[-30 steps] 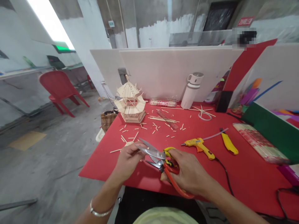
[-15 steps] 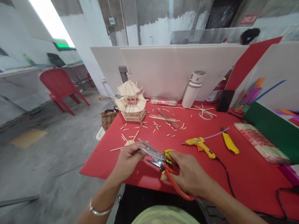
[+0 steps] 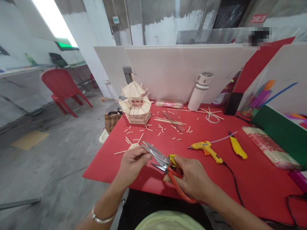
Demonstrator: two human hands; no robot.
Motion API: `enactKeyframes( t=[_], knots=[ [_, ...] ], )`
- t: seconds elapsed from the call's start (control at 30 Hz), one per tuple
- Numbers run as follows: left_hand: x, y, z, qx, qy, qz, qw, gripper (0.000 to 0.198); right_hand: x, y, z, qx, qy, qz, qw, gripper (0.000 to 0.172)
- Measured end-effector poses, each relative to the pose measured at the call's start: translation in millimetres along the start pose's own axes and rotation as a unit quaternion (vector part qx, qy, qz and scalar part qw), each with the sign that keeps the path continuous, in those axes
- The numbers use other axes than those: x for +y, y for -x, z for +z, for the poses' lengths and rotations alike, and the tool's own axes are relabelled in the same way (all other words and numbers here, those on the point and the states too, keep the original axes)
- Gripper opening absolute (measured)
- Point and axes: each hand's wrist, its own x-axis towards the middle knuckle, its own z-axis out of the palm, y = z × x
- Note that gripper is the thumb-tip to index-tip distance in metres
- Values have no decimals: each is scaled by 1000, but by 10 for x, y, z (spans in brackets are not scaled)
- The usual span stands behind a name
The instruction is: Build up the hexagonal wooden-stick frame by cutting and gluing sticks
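Observation:
My right hand is wrapped round the handles of a pair of scissors with red and yellow grips, the blades pointing left and nearly together. Close to the blade tips, my left hand is closed in a pinch; what sits between its fingers is too small or hidden to make out. Just beyond the left hand lies a flat piece made of wooden sticks, with thin sticks spreading from it. Farther back stands a pagoda model built of wooden sticks.
Cut stick pieces and a ruler lie mid-table. A yellow glue gun with a trailing cord, a yellow knife and a pack of sticks are on the right. A white bottle stands at the back.
The scissor blades have come closer together near my left fingertips. My left hand stays pinched, almost in the same place. The camera view has shifted slightly.

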Motion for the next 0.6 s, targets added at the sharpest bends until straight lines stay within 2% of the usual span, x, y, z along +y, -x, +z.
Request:
enactKeyframes(
  t=[0.3,0.6],
  knots=[
    [32,-11,-4,-2,-16,13,1000,20,-11,-24,-34,-3,-7,-5,1000,38],
    [-21,11,3,-12,3,17,1000,22,-33,-4,-29,-16,-22,-1,1000,27]
  ],
)
